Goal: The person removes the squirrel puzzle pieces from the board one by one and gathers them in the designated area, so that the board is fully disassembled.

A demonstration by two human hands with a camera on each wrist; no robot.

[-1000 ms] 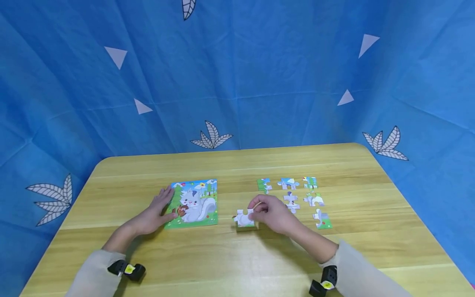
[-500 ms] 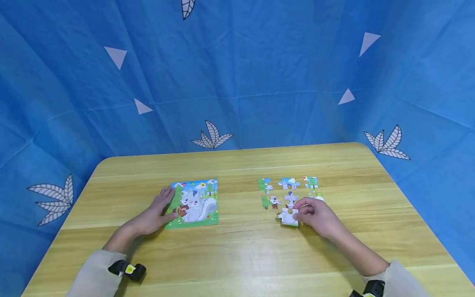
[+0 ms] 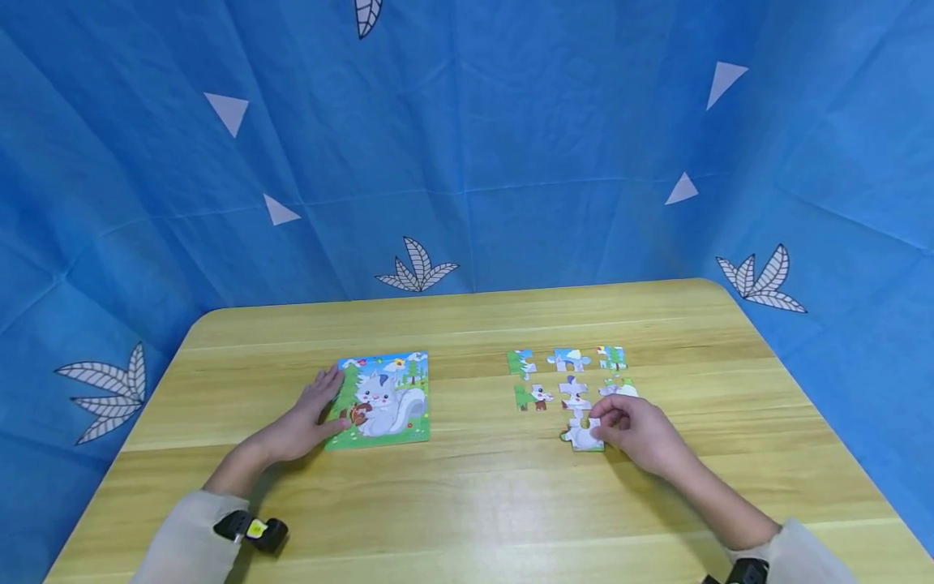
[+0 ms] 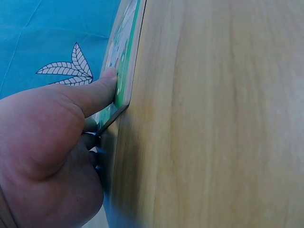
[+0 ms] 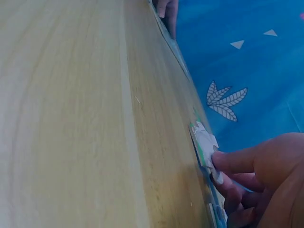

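Observation:
In the head view a square picture board (image 3: 383, 399) with a white squirrel lies flat on the left of the table. My left hand (image 3: 302, 418) rests at its left side, the thumb on the picture and the fairly straight fingers along the edge. My right hand (image 3: 642, 434) pinches a white-and-green jigsaw piece (image 3: 584, 438) between thumb and fingers. This piece sits just below the middle column of laid-out pieces, near the squirrel-face piece (image 3: 575, 392); whether they touch is unclear. The right wrist view shows the held piece (image 5: 205, 145) slightly tilted over the table, thumb on top.
Several loose jigsaw pieces lie in rows, among them a tree piece (image 3: 613, 358), a blue-topped piece (image 3: 568, 359) and a green one (image 3: 534, 397). My right hand partly covers another piece (image 3: 619, 386). A blue curtain (image 3: 467, 162) hangs behind the wooden table (image 3: 438, 503).
My right hand has carried the jigsaw piece rightward from between the board and the pieces to below the middle column, then slightly further right and nearer me. The left hand has stayed still.

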